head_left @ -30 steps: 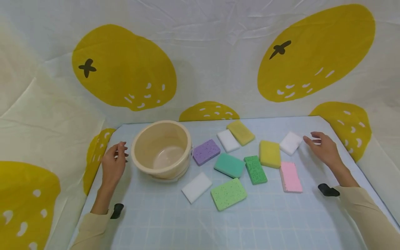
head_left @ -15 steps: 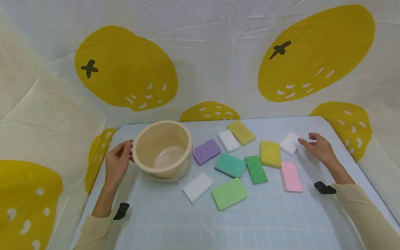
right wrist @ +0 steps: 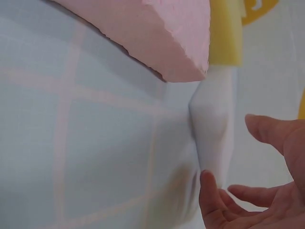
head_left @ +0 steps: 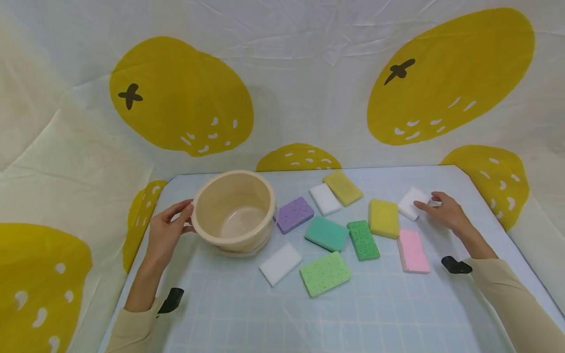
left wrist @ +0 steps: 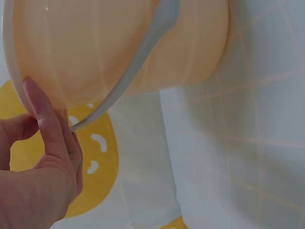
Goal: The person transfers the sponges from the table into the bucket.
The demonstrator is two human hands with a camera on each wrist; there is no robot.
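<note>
My left hand (head_left: 163, 233) is at the left side of a cream bucket (head_left: 240, 242), with bent fingers and thumb gripping it just by the rim. In the left wrist view the thumb lies against the outer wall below the rim, beside the grey handle (left wrist: 128, 74); the index fingertip is partly hidden. My right hand (head_left: 446, 213) hovers at a white sponge (head_left: 408, 208) on the right, thumb and fingers spread apart. From the right wrist, that white sponge (right wrist: 214, 114) appears beyond the fingertips; whether they touch it I cannot tell.
Between the hands lie more sponges: pink (head_left: 413, 251), yellow (head_left: 384, 218), dark green (head_left: 364, 240), teal (head_left: 326, 233), light green (head_left: 325, 273), purple (head_left: 295, 214), white (head_left: 280, 264). Another yellow one (head_left: 343, 187) overlaps a white one (head_left: 325, 199) at the back.
The left hand has moved right onto the bucket, which has shifted very slightly right. The right hand has moved left until it is over the white sponge's edge.
</note>
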